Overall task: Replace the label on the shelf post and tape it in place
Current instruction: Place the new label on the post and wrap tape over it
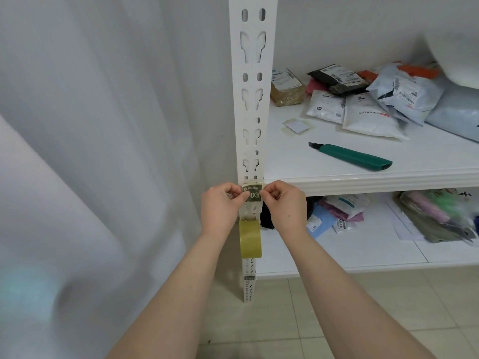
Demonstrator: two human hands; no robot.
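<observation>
A dark green label, printed with the digits 03 and a line of small white characters above them, is held flat against the white slotted shelf post at the level of the upper shelf's front edge. It is pinched at its left edge by the fingers of the left hand and at its right edge by those of the right hand, thumb and forefinger closed on it on each side. A roll of yellowish tape is seen hanging just below the label, in front of the post, between the two wrists; how it is attached cannot be told. On the upper shelf a green utility knife lies well apart from the hands, with a small square of backing paper behind it and a heap of parcels further back. More parcels are seen on the lower shelf
</observation>
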